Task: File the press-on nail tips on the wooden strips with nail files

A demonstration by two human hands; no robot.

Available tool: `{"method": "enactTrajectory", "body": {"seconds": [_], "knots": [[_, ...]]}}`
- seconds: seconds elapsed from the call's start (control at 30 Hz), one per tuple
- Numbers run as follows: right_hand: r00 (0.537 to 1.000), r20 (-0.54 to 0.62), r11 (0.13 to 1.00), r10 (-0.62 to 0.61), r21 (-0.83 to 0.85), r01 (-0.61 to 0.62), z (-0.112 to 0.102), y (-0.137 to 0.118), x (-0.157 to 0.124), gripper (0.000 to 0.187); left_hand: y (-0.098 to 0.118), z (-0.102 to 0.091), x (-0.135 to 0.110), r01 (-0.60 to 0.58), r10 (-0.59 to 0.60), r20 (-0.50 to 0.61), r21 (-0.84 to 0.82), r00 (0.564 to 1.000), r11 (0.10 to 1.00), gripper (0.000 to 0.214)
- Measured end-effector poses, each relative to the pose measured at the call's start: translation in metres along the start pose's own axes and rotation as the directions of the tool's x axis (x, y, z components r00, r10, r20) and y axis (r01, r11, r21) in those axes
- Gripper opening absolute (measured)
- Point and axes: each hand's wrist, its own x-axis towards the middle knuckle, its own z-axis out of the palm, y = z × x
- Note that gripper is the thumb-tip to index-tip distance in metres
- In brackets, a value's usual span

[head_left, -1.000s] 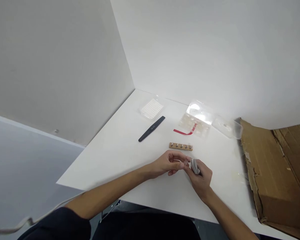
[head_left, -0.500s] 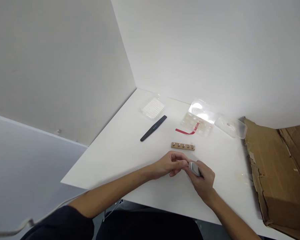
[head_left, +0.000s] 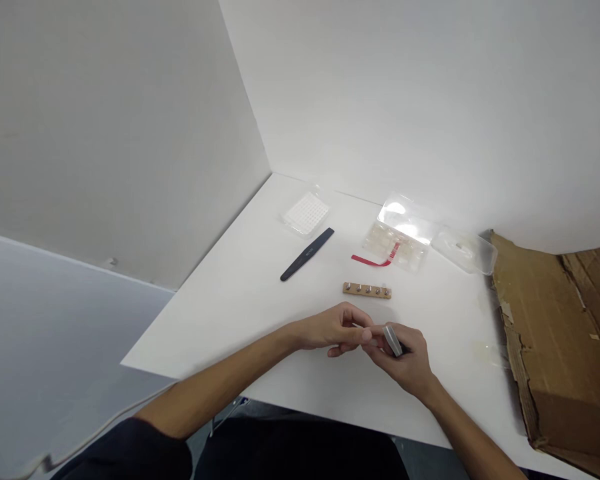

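Along the right edge of a white table point(head_left: 220, 320) lies torn cardboard point(head_left: 555, 353). Toward its back are a clear plastic tray point(head_left: 395, 237) and a black nail file point(head_left: 306, 253); mid-table, a studded wooden strip point(head_left: 367, 290). Nearer, the right hand point(head_left: 407, 360) pinches a small grey object point(head_left: 392, 341) between its fingers, while the left hand point(head_left: 335, 330) curls closed just beside it.

Two plain walls meet in a corner: the left wall point(head_left: 115, 133) is a dull grey-white, and the right wall point(head_left: 405, 100) is brighter. A white table point(head_left: 220, 320) fits into that corner, its top running along both walls. Beyond its left edge lies a grey floor point(head_left: 45, 320), crossed low down by a thin pale cable point(head_left: 105, 427). A torn brown cardboard sheet point(head_left: 560, 347) stands at the table's right side. Soft, even light fills the space.
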Motion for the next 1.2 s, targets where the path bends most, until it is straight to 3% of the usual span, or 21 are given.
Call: {"method": "enactTrajectory", "body": {"seconds": [0.17, 0.3, 0.47, 0.87, 0.97, 1.03, 1.1, 1.13, 1.2], "knots": [[0.988, 0.116, 0.991, 0.103, 0.07, -0.111, -0.007, -0.003, 0.002, 0.007, -0.001, -0.002, 0.002, 0.009, -0.008, 0.062, -0.025, 0.998, 1.0, 0.051], [0.978, 0.175, 0.986, 0.111, 0.105, -0.131, -0.013, -0.007, 0.003, 0.005, 0.004, 0.0, 0.002, 0.033, -0.027, 0.105, -0.06, 0.994, 0.998, 0.054], [0.986, 0.093, 0.982, 0.141, 0.117, -0.151, -0.012, -0.005, 0.002, 0.021, 0.008, -0.001, 0.003, 0.01, -0.008, 0.082, -0.026, 0.997, 1.0, 0.054], [0.964, 0.005, 0.946, 0.267, 0.189, -0.264, -0.006, -0.002, 0.0, 0.013, 0.007, -0.001, 0.005, -0.058, 0.061, -0.02, 0.095, 0.998, 0.994, 0.054], [0.942, -0.043, 0.926, 0.334, 0.2, -0.319, -0.004, -0.004, 0.004, 0.012, 0.004, 0.0, 0.006, -0.093, 0.121, -0.12, 0.214, 0.985, 0.972, 0.06], [0.926, -0.066, 0.909, 0.373, 0.225, -0.35, -0.003, -0.003, 0.006, 0.014, -0.001, 0.003, 0.006, -0.131, 0.257, -0.277, 0.404, 0.926, 0.906, 0.056], [0.903, -0.053, 0.871, 0.426, 0.296, -0.393, -0.003, -0.001, 0.009, 0.018, -0.007, 0.005, 0.008, -0.153, 0.498, -0.364, 0.667, 0.787, 0.729, 0.045], [0.887, -0.033, 0.837, 0.461, 0.349, -0.422, -0.002, 0.0, 0.01, 0.02, -0.011, 0.006, 0.009, -0.152, 0.623, -0.332, 0.79, 0.709, 0.594, 0.04], [0.844, 0.03, 0.739, 0.535, 0.466, -0.486, -0.001, 0.002, 0.011, 0.025, -0.019, 0.008, 0.011, -0.111, 0.778, -0.183, 0.945, 0.601, 0.309, 0.034]]}}
